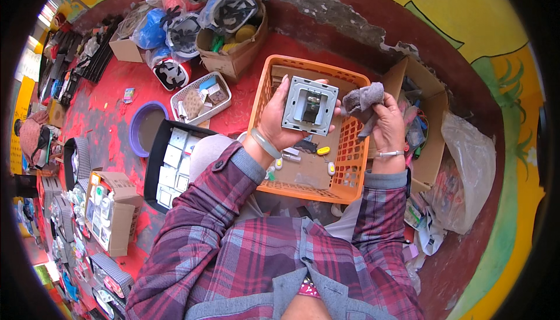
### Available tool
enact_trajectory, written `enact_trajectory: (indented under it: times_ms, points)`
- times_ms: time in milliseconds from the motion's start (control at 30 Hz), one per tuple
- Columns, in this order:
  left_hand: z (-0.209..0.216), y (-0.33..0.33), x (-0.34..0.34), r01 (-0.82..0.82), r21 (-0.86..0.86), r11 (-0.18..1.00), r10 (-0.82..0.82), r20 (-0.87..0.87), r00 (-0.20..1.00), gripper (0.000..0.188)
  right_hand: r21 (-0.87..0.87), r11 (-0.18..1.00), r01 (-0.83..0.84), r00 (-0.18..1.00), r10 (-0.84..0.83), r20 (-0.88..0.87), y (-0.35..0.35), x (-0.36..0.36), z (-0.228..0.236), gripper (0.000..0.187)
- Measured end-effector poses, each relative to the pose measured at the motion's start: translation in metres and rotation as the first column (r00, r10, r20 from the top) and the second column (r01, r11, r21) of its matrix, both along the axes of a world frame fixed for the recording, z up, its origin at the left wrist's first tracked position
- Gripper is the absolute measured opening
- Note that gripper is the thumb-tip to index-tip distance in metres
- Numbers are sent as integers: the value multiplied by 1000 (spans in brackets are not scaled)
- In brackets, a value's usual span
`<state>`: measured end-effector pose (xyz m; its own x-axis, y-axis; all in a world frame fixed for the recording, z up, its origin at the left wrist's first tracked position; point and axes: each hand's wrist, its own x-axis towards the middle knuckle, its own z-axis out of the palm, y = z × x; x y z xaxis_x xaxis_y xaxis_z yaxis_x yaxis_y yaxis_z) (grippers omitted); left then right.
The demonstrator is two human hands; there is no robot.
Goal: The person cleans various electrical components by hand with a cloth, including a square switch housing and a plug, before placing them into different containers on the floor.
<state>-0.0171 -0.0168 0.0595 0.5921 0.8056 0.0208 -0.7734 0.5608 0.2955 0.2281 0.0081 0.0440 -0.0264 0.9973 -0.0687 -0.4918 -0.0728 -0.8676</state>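
In the head view, the left hand (pixel 279 123) is closed around a square grey switch plate (pixel 310 105), fingers wrapped behind it and thumb at its lower edge, holding it upright above an orange plastic basket (pixel 349 162). Just to its right, the right hand (pixel 388 125) pinches a crumpled grey cloth (pixel 361 99) between its fingers, the cloth almost touching the plate's right edge. Below the left hand lies a black tray (pixel 153 165) of white plates.

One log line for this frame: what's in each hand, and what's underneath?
left hand: holds grey switch plate | right hand: holds grey cloth, beside plate | below: orange basket with small parts
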Motion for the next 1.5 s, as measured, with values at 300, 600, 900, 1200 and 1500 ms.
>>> enact_trajectory:
  times_ms: [300, 600, 900, 1200, 1500]
  points:
    - [-7, -5, 5, 55, -130, 990, -74, -143, 987, 59, 208, 975, -74, 752, -82, 654, -18, -39, 37, 26]
    - [-19, -4, 7, 127, -103, 987, -146, -209, 967, 55, 165, 958, -233, 470, -38, 882, -20, -32, 39, 30]
    - [-19, -8, 7, 168, -93, 981, -188, -281, 941, 51, 289, 907, -305, 315, -190, 930, -25, -36, 41, 29]
    - [-17, -10, 10, 188, -86, 978, -206, -318, 926, 42, 389, 863, -323, 308, -293, 905, -28, -49, 40, 27]
    - [-19, -13, 16, 207, -104, 973, -231, -340, 912, 48, 400, 841, -365, 336, -282, 899, -24, -53, 39, 25]
